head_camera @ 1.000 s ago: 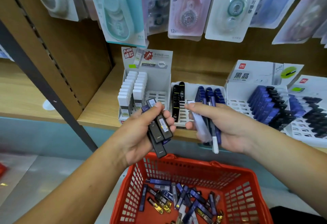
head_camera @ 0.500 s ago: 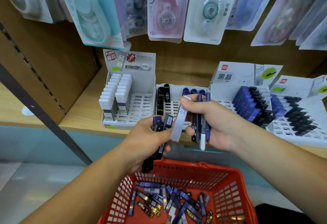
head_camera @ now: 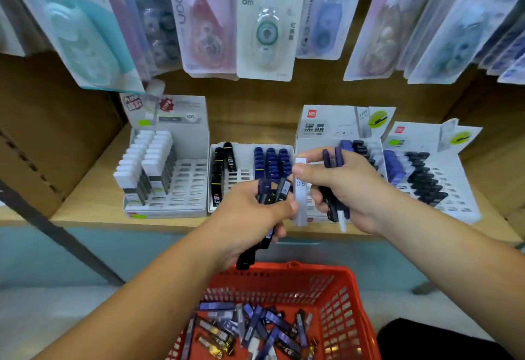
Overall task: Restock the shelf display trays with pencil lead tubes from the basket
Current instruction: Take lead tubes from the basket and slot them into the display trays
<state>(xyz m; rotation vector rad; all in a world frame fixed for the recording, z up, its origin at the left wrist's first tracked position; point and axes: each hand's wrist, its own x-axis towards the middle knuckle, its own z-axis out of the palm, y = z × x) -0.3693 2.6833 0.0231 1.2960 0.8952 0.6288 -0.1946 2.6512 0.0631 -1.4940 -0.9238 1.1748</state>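
Red plastic mesh forms the basket (head_camera: 348, 285) at the bottom of the view, and loose pencil lead tubes (head_camera: 257, 327), mostly dark blue and black, lie heaped on its floor. Straight above the basket the left hand (head_camera: 247, 217) grips a bundle of dark tubes (head_camera: 271, 193), its fingers curled round them; one tube's end hangs down toward the basket's far rim. Above the basket's right half, the right hand (head_camera: 352, 186) clasps several blue tubes (head_camera: 332, 158) in its curled fingers and pinches a pale tube (head_camera: 300, 199) marked 0.5 between thumb and forefinger. The left thumb touches that tube's lower part. Beyond the basket, on the wooden shelf (head_camera: 91, 197), stand the display trays: a white-capped tray (head_camera: 189, 186) off to the left, a middle tray (head_camera: 244, 173) with black and blue rows, and further trays (head_camera: 454, 194) to the right.
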